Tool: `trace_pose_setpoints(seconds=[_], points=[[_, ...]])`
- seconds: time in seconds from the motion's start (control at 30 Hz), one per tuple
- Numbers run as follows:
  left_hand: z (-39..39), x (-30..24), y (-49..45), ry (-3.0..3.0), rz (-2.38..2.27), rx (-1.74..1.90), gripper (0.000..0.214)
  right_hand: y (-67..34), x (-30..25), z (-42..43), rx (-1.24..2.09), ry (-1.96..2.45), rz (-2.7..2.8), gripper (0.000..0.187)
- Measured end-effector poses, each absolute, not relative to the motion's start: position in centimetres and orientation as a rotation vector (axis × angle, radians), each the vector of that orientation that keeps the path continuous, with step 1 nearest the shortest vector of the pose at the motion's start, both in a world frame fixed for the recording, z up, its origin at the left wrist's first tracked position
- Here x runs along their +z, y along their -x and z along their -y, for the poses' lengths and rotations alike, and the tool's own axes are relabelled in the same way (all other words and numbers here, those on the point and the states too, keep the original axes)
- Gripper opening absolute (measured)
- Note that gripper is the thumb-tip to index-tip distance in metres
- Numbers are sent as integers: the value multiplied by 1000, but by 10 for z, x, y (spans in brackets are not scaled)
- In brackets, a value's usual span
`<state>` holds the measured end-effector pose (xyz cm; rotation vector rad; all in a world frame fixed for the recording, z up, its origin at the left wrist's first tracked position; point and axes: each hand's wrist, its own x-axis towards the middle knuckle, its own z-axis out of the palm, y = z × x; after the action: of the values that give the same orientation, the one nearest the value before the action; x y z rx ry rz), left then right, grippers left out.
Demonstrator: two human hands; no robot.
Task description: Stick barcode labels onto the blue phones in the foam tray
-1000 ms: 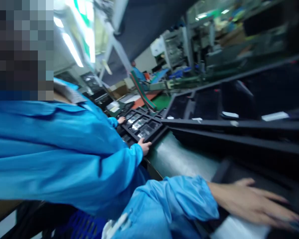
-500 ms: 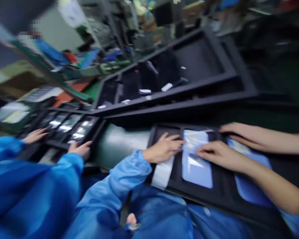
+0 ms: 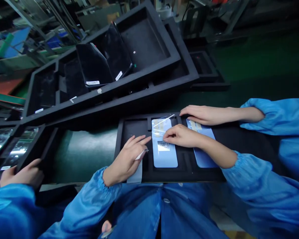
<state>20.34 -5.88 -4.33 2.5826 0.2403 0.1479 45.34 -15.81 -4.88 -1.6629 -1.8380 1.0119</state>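
A green-matted worktop (image 3: 254, 66) carries several black foam trays. On the far side, a foam tray (image 3: 142, 43) holds dark glass phone panels (image 3: 94, 64) leaning inside its compartments, with small white labels visible on them. At far left, a co-worker's hand (image 3: 21, 176) rests at the edge of another tray of glossy panels (image 3: 12, 146).

Directly before the person lies a third black foam tray (image 3: 132, 127), with two blue-filmed phone panels in adjacent compartments. The nearer panel (image 3: 164, 156) bears a barcode label (image 3: 163, 146) and thin pale strips across its upper end. The right hand (image 3: 181, 136) lies on that panel, fingertips at its surface, grip open and holding nothing. The left hand (image 3: 126, 162) sits just beside the panel, grip narrow on a slim pale tool (image 3: 141, 154), type unconfirmed. A hand from a sleeve at right (image 3: 201, 114) touches the upper end of the second panel (image 3: 203, 156). A white strip (image 3: 136, 176) lies under the left wrist.
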Motion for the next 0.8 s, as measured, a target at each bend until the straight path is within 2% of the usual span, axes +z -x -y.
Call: trace_pose_setpoints(seconds=[0.27, 0.5, 0.8], points=[[72, -35, -164, -2758, -145, 192, 25, -454, -47, 158, 1008, 1665, 1820, 15], [110, -51, -176, -2830, -35, 198, 27, -453, -49, 158, 1010, 1669, 1805, 16], [112, -61, -174, -2820, -1, 100, 41, -451, -49, 157, 1007, 1660, 1775, 15]])
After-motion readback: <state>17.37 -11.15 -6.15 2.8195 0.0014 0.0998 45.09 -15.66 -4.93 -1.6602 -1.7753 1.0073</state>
